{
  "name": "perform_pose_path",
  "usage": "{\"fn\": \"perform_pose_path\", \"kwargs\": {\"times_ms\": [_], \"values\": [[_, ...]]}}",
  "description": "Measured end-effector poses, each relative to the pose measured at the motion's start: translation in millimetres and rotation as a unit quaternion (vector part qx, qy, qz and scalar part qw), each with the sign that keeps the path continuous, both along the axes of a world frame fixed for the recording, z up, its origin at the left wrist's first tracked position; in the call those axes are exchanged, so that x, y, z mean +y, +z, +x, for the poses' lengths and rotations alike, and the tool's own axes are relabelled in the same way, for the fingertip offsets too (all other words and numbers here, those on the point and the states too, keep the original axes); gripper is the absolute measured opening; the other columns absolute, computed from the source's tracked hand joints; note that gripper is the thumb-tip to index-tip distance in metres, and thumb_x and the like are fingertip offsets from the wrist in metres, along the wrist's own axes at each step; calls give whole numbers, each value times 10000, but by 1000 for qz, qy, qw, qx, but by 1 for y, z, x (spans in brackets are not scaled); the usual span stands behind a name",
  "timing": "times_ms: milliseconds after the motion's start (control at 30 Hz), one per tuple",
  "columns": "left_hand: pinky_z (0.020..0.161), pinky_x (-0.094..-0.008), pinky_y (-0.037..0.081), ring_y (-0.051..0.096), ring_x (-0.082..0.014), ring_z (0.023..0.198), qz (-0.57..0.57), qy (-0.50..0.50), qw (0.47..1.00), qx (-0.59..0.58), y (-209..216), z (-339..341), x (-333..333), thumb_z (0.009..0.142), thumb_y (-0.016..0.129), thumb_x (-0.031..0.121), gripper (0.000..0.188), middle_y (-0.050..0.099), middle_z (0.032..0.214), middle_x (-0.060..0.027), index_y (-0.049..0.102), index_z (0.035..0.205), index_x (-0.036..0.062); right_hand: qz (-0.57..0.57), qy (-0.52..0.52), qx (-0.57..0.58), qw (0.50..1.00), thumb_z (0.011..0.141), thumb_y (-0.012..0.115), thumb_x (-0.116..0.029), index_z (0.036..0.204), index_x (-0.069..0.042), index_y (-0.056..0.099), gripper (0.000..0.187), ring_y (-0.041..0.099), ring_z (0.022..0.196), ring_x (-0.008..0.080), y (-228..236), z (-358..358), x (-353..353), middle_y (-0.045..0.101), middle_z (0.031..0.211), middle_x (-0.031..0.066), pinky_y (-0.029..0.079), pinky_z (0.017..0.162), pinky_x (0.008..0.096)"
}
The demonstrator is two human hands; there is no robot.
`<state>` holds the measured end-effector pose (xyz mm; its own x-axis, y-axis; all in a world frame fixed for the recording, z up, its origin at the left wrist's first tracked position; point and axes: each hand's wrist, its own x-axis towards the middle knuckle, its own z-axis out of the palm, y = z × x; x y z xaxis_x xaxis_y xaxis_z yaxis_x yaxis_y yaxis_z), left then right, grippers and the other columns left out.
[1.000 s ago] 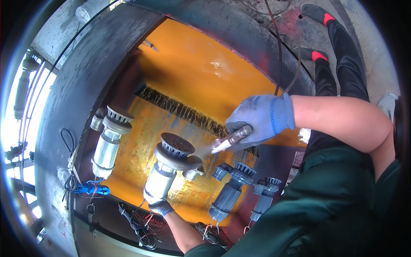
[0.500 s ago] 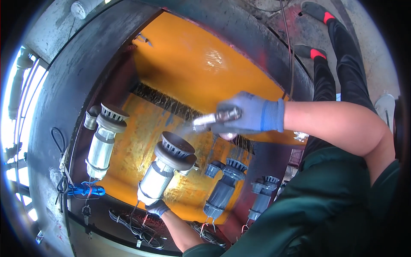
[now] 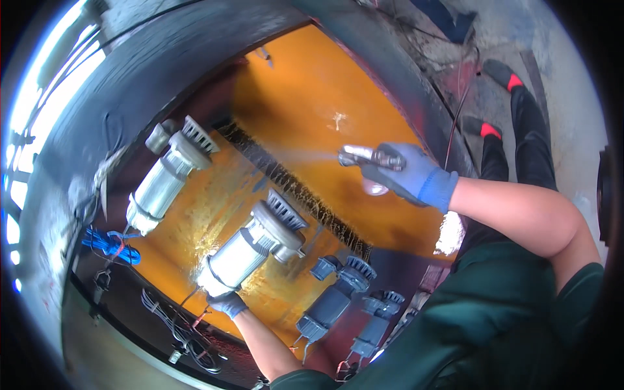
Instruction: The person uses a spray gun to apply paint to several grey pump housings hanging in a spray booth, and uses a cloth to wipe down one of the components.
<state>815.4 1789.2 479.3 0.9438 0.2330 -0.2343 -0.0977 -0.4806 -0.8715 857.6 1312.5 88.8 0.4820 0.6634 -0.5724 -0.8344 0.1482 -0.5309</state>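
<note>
My right hand [image 3: 416,174], in a blue-grey glove, is closed round a spray gun [image 3: 369,156] above the middle. A pale mist leaves its nozzle toward the left. Below it stands a submersible pump [image 3: 242,252] with a ribbed, silvery body and a slotted strainer end, tilted up to the right. My gloved left hand [image 3: 227,303] grips the pump's lower end; its fingers are partly hidden. A second silvery pump [image 3: 162,181] leans to the left. Two dark grey pumps, a larger one [image 3: 330,300] and a smaller one [image 3: 376,328], stand to the right.
Around the pumps is a booth with an orange back wall [image 3: 305,84] and a dark frame [image 3: 195,45]. A blue cable coil [image 3: 112,247] hangs at left; bundled grey cables [image 3: 185,335] lie in front. A hose [image 3: 460,107] runs down near another person's legs [image 3: 530,136].
My right hand and the spray gun have moved right, away from the pump. The held pump has turned, its strainer end now facing more to the right. The view has shifted and tilted.
</note>
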Motion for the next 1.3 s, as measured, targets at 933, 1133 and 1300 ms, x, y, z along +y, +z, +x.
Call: {"fn": "perform_pose_path", "kwargs": {"times_ms": [933,1133,1300], "values": [[930,-373,504,634,-232,1159,-635,273,283,-665,-15,-39,48,1015,534,559,584,661,1322,-80,594,1393,118,-75,61,-651,753,923,689,-338,1004,-81,572,293,669,801,364,203,-4,38,627,827,151,525,661,487],[1029,-425,490,627,-249,1213,-702,261,279,-601,-3,-67,72,1068,474,401,454,660,1336,-92,607,1365,84,-18,103,-682,723,888,730,-269,1023,-62,581,289,640,692,363,191,-8,41,576,836,154,501,597,460],[1085,-440,439,587,-253,1267,-741,225,300,-557,-1,-69,40,1041,507,420,497,630,1370,-105,583,1373,59,-74,70,-661,743,903,706,-308,982,-70,574,283,666,762,384,178,-11,43,620,772,156,523,655,505]]}}
